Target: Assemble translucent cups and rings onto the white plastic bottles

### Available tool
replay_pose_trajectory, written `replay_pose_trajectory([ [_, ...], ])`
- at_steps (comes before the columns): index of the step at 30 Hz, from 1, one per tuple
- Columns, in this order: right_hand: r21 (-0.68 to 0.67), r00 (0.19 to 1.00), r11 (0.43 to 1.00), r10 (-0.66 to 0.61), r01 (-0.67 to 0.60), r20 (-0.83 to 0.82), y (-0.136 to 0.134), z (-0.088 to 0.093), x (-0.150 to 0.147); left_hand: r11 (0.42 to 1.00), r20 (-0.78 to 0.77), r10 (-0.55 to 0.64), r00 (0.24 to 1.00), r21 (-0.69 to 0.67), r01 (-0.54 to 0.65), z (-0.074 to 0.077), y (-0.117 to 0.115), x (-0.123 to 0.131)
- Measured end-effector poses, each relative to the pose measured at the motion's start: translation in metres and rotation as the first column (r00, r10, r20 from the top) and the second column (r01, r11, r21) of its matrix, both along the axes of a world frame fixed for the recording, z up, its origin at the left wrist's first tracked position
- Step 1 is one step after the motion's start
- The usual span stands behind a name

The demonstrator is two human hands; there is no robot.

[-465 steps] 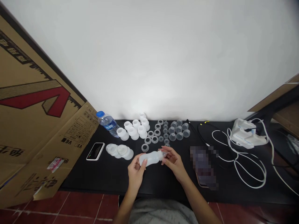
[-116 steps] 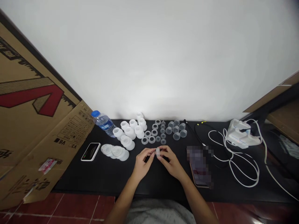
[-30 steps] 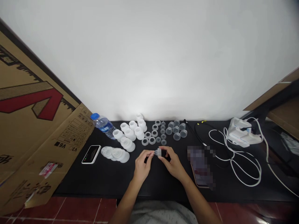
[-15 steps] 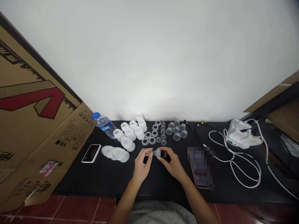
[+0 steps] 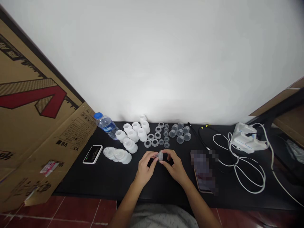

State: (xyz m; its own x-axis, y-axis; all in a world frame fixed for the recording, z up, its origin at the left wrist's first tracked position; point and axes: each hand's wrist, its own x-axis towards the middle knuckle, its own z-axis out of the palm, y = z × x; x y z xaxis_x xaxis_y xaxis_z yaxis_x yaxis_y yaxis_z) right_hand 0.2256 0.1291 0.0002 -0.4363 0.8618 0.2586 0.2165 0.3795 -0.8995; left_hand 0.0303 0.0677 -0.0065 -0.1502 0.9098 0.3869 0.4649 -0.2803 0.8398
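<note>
Many clear rings [image 5: 155,136] just beyond left hand [image 5: 144,168] and right hand [image 5: 176,166]

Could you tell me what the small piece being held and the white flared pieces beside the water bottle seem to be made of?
The small held piece looks like translucent plastic or silicone, with a pale, see-through body; it is too small to tell which. The white flared pieces look like opaque, matte silicone or soft plastic, judging by their milky, low-sheen surface.

A black tabletop [image 5: 99,180] carries a water bottle [image 5: 106,124], white silicone cups [image 5: 133,136], clear rings [image 5: 155,142], clear domes [image 5: 180,133], a phone [image 5: 201,172] and looped white cable [image 5: 264,182].
</note>
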Motion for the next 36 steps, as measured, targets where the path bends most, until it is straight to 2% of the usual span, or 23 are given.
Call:
replay_pose_trajectory([
  [6, -0.017, 0.996, 0.999, 0.039, -0.040, -0.079, 0.0019, 0.0011, -0.0007, 0.998, 0.065, 0.052, 0.997, -0.034, -0.050, 0.0006, -0.0009, 0.0004],
  [12, -0.073, 0.983, 0.994, 0.067, -0.081, -0.168, 0.0005, -0.0019, -0.0028, 0.999, 0.043, -0.006, 0.999, -0.033, 0.007, -0.0015, 0.0013, 0.0010],
  [17, 0.018, 0.994, 0.999, 0.032, -0.030, -0.105, 0.0011, -0.0009, -0.0020, 1.000, 0.057, -0.014, 0.998, -0.015, 0.015, -0.0013, 0.0011, 0.0019],
  [21, 0.027, 0.998, 0.998, 0.058, -0.057, -0.030, 0.0016, 0.0008, -0.0005, 0.999, 0.074, -0.024, 0.997, -0.025, 0.026, 0.0001, -0.0009, 0.0019],
  [31, 0.097, 0.998, 0.994, 0.055, -0.054, -0.011, 0.0007, -0.0013, -0.0019, 1.000, 0.052, -0.008, 0.999, -0.018, 0.009, 0.0024, -0.0006, 0.0030],
  [34, 0.108, 1.000, 0.994, 0.012, -0.013, 0.013, 0.0014, -0.0037, -0.0023, 1.000, -0.014, 0.006, 1.000, -0.006, -0.006, 0.0022, 0.0007, 0.0036],
  [36, 0.102, 0.998, 0.993, -0.054, 0.051, 0.029, 0.0022, -0.0053, -0.0021, 0.998, -0.043, 0.056, 0.997, 0.008, -0.056, 0.0018, 0.0006, 0.0038],
])
